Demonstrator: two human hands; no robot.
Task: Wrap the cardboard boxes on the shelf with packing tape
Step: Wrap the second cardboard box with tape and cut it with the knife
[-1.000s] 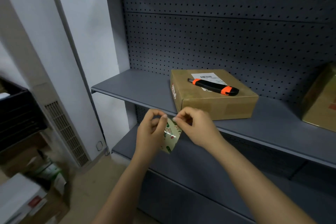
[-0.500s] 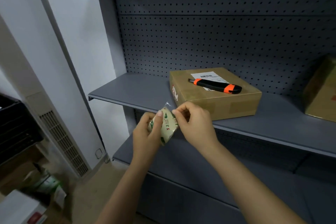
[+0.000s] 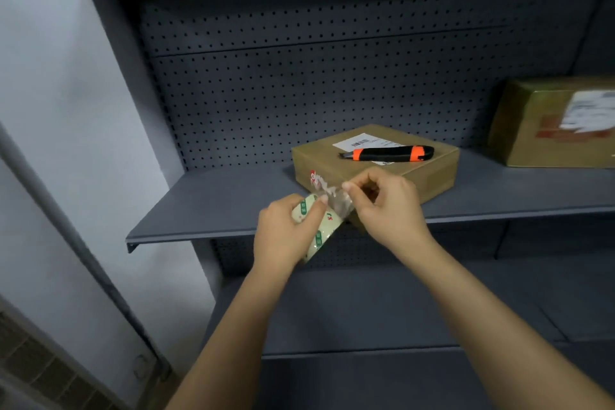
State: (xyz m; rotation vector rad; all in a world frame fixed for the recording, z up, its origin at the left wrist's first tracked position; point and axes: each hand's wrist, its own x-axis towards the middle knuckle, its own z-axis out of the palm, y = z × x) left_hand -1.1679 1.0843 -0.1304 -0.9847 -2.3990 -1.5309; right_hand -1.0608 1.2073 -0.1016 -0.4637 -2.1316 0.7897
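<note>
Box (image 3: 316, 156) on shelf (image 3: 206, 206) carries knife (image 3: 387, 154); second box (image 3: 545, 130) right. Left grip (image 3: 286, 233) holds tape (image 3: 324, 228), right grip (image 3: 389, 206) pinches its end (image 3: 336, 198), just before box.

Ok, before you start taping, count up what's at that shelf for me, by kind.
Cardboard boxes: 2, the near box and the right box
Utility knife: 1, lying on the near box
Tape roll: 1, held in the left hand, its loose end pinched by the right hand
Total: 4
</note>
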